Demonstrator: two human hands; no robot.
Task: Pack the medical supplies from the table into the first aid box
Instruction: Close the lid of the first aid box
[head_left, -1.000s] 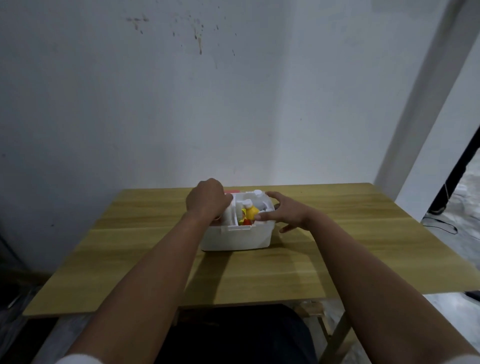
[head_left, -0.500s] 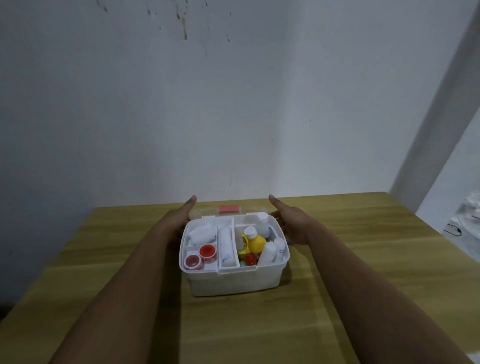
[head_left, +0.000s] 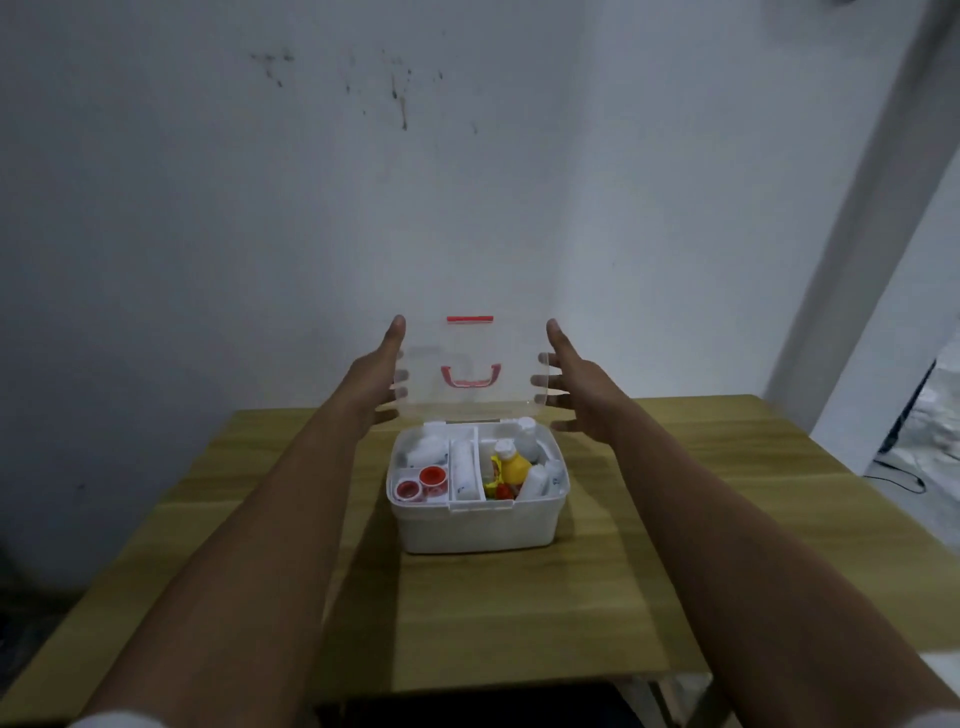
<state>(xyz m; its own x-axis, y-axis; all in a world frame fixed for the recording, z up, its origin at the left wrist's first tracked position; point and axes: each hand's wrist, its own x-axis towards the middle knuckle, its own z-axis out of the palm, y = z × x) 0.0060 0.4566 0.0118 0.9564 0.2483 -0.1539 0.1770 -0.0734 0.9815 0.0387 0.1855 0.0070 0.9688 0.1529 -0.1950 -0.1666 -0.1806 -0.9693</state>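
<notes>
The white first aid box (head_left: 478, 527) stands on the wooden table (head_left: 675, 545). Its tray holds white bandage rolls (head_left: 464, 470), two red-capped jars (head_left: 421, 483), a yellow bottle (head_left: 511, 465) and white bottles. The clear lid (head_left: 470, 364), with a red handle (head_left: 470, 375) and red latch (head_left: 469, 318), stands upright behind the box. My left hand (head_left: 376, 371) grips the lid's left edge, fingers behind it. My right hand (head_left: 569, 376) grips the right edge the same way.
A stained white wall rises right behind the table. A white pillar (head_left: 857, 260) stands to the right, with cables on the floor (head_left: 904, 473) beyond it. A dark shape (head_left: 467, 706) lies under the table's near edge.
Both hands left the box's sides, took the lid's edges and swung it up from lying flat behind the box to upright. My view tilted down toward the box.
</notes>
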